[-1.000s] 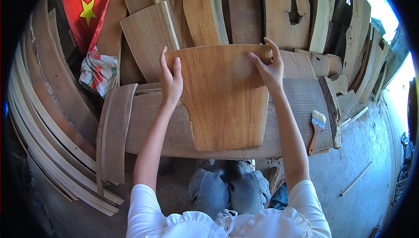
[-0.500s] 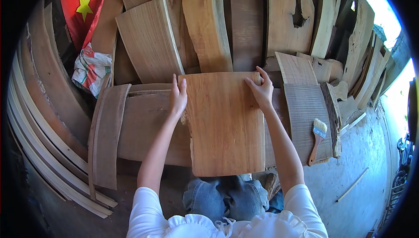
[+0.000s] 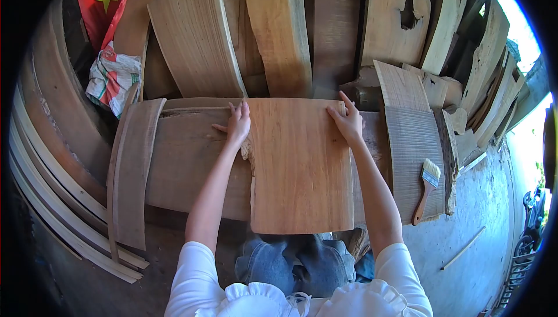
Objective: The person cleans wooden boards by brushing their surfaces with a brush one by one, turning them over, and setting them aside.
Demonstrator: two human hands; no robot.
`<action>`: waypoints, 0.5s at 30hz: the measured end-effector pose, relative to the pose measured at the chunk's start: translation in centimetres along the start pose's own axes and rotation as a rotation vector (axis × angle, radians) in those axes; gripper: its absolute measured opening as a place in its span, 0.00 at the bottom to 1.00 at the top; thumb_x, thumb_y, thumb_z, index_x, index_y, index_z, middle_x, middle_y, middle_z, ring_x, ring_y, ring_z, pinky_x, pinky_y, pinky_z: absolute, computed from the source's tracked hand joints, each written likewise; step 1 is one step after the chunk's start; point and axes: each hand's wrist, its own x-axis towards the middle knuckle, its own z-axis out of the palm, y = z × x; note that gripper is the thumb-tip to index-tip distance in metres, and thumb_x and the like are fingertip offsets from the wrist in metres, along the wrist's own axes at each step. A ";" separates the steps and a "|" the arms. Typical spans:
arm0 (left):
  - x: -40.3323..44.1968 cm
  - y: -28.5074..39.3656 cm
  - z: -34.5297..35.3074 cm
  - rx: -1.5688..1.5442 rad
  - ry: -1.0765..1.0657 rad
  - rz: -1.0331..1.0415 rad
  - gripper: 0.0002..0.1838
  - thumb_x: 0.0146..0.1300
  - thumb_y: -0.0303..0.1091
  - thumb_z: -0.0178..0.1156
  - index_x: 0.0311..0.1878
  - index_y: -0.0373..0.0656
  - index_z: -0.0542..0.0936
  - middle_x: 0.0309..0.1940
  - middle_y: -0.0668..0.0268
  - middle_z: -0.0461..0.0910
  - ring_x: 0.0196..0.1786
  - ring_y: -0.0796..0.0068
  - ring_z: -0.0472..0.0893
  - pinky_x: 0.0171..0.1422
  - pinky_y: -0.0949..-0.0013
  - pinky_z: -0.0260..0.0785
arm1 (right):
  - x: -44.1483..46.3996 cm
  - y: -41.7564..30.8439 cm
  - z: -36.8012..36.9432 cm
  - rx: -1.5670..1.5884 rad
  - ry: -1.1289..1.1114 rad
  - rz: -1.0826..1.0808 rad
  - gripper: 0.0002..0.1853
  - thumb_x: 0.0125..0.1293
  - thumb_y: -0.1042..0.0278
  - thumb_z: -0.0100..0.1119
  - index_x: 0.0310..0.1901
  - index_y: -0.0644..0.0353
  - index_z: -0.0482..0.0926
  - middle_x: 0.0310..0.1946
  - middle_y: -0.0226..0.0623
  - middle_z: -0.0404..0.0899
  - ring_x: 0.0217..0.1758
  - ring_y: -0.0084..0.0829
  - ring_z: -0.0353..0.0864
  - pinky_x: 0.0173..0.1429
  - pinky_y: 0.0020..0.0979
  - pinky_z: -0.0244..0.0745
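A pale brown wooden board [image 3: 301,169] lies in front of me across a darker wide plank [image 3: 195,163], its near end reaching over the plank's front edge. Its left side is rough, with a ragged bark-like patch. My left hand [image 3: 237,125] grips the upper left edge, some fingers spread out to the left. At the upper right edge, my right hand [image 3: 349,124] holds the board with the thumb on top and the index finger stretched forward. The undersides of both grips are hidden.
A paintbrush [image 3: 427,192] rests on a ridged board [image 3: 414,148] at the right. A narrow plank [image 3: 135,172] lies crosswise at the left. Tall slabs [image 3: 278,32] lean along the back. Long strips [image 3: 55,206] stand at far left; a thin stick [image 3: 463,248] is on the floor.
My left fingers have moved from pointing upward to bending around the board's edge and splaying left. The right hand stays at its corner. The view has shifted slightly.
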 end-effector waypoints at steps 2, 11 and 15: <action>0.1 -0.1 0.0 0.040 -0.021 0.012 0.31 0.63 0.58 0.25 0.62 0.53 0.62 0.63 0.50 0.55 0.67 0.58 0.52 0.53 0.35 0.02 | -0.1 0.0 0.3 -0.120 0.034 0.000 0.35 0.51 0.45 0.60 0.61 0.34 0.59 0.57 0.53 0.63 0.56 0.42 0.69 0.63 0.48 0.47; 0.3 0.8 -1.2 0.147 -0.174 -0.012 0.35 0.63 0.61 0.23 0.64 0.47 0.57 0.67 0.57 0.44 0.71 0.65 0.39 0.57 0.37 0.06 | 0.3 0.7 0.8 -0.256 0.007 -0.011 0.33 0.54 0.41 0.53 0.62 0.34 0.57 0.60 0.51 0.59 0.63 0.41 0.60 0.64 0.59 0.29; 0.4 0.6 -1.1 0.193 -0.176 0.026 0.34 0.63 0.59 0.22 0.65 0.46 0.56 0.67 0.58 0.44 0.71 0.66 0.38 0.59 0.38 0.07 | 0.5 1.2 1.2 -0.326 0.002 -0.014 0.32 0.55 0.40 0.51 0.62 0.33 0.58 0.59 0.51 0.60 0.63 0.41 0.60 0.63 0.59 0.28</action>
